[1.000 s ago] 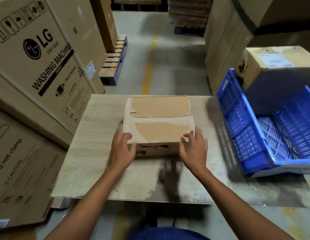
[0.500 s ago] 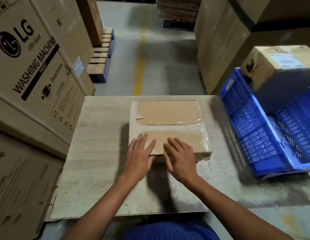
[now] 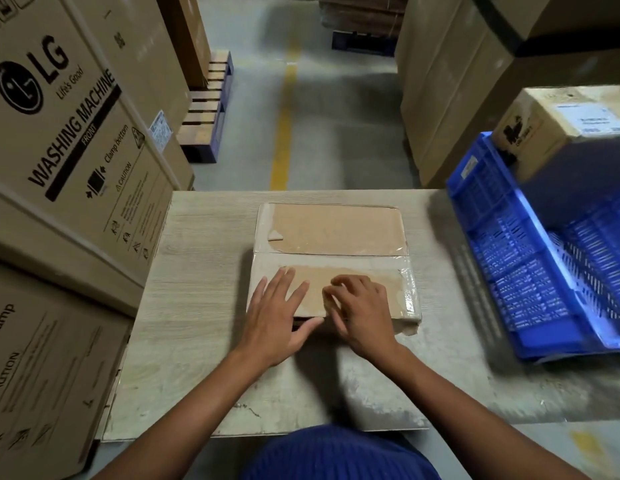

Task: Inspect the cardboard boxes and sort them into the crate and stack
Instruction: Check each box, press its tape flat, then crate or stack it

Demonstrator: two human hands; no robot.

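Warehouse aisle is seen beyond the table (image 3: 197, 289), with a yellow line (image 3: 284, 116) running up the floor between stacks. On the left, tall washing machine cartons (image 3: 59, 133) are crowded against the table's left edge. At mid-table the cardboard box (image 3: 336, 233) is laid flat, with bare tabletop on both sides. The left hand (image 3: 277, 317) is spread flat on its near flap, thumb at the near edge. The right hand (image 3: 364, 313) is set just beside it, fingers bent and blurred; a pinch cannot be told. Further right, the blue crate (image 3: 530, 271) is seen at the table's right edge, apart from the box, and a labelled box (image 3: 561, 126) is seen at its far corner.
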